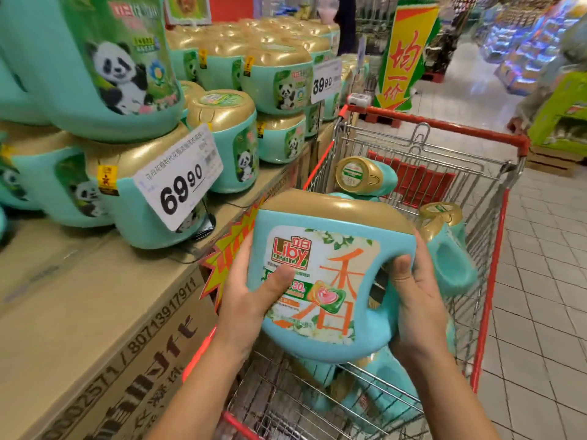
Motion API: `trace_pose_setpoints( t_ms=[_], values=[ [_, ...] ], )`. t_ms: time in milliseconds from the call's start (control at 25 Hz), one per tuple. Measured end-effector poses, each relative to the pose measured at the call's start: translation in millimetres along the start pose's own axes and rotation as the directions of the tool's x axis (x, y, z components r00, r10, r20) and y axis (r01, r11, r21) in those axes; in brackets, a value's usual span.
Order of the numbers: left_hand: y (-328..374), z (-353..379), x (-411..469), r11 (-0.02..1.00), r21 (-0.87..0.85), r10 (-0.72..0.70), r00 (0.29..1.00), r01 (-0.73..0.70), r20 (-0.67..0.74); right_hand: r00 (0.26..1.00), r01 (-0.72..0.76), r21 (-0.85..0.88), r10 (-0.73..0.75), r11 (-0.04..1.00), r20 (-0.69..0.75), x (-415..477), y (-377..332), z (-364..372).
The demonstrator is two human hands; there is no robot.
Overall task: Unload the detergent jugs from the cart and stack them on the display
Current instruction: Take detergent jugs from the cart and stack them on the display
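I hold a teal detergent jug (pixel 330 281) with a gold lid and a "Liby" label above the red-framed wire cart (pixel 495 217). My left hand (pixel 251 287) grips its left side with the thumb across the label. My right hand (pixel 416 300) grips its right side at the handle opening. Several more teal jugs lie in the cart, one at the back (pixel 365 176), one at the right (pixel 448 246), others under the held jug (pixel 381 389). To the left, the display (pixel 104 312) of cardboard cartons carries stacked panda-label jugs (pixel 228 138).
White price tags read 69.90 (pixel 181 179) and 39.90 (pixel 325 79). A yellow-green arrow sign (pixel 403 55) stands beyond the cart. A person (pixel 549 74) stands at the far right on the tiled aisle floor. A starburst sticker (pixel 228 249) sits on the carton edge.
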State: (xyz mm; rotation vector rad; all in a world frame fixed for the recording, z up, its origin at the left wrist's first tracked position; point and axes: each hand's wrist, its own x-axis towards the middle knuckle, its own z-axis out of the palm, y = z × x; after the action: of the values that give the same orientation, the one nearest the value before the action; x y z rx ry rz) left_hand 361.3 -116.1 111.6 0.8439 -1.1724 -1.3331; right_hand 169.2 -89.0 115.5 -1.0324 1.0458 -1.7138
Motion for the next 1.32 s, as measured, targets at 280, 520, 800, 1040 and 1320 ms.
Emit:
trace_pose_setpoints(
  t_ms=[280, 520, 800, 1040, 1320],
  values=[
    [37, -70, -51, 0.983, -0.007, 0.157, 0.868, -0.181, -0.470, 0.951, 0.108, -0.002, -0.103, 0.994, 0.292, 8, 21, 105],
    [75, -147, -116, 0.923, 0.291, 0.383, 0.659, -0.251, -0.648, 0.740, 0.097, 0.014, -0.082, 0.995, 0.667, -33, 30, 207],
    [104, -238, -178, 0.858, 0.501, 0.452, 0.636, -0.116, -0.626, 0.627, 0.041, 0.053, -0.067, 0.998, 0.776, -76, 57, 314],
    [111, -293, -207, 0.796, 0.605, 0.493, 0.569, 0.011, -0.659, 0.488, 0.029, 0.084, -0.088, 0.996, 0.869, -96, 79, 377],
    [123, -342, -219, 0.703, 0.651, 0.510, 0.435, 0.287, -0.742, 0.430, 0.274, -0.139, 0.008, 0.951, 0.903, -97, 103, 437]
  ],
)
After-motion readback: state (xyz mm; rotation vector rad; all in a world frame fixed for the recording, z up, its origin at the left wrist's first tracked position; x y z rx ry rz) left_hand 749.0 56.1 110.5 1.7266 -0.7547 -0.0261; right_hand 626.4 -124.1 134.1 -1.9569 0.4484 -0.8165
